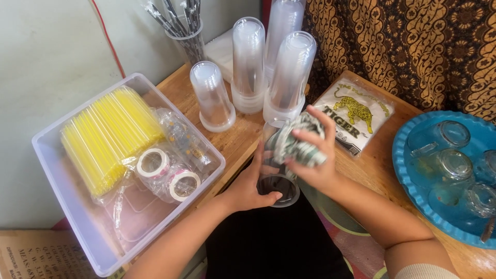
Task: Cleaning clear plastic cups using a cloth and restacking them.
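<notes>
- Left hand wraps the clear plastic cup, held tilted over the lap; thin and light, it looks easily crushed, best gripped around the wall.
- Right hand pinches a soft crumpled cloth at the cup's top.
- Beyond, cup stacks stand on the tabletop.

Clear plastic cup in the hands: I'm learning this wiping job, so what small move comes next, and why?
Probably turn the clear plastic cup slightly in the left hand, since the right hand presses the crumpled patterned cloth on one side only.
</notes>
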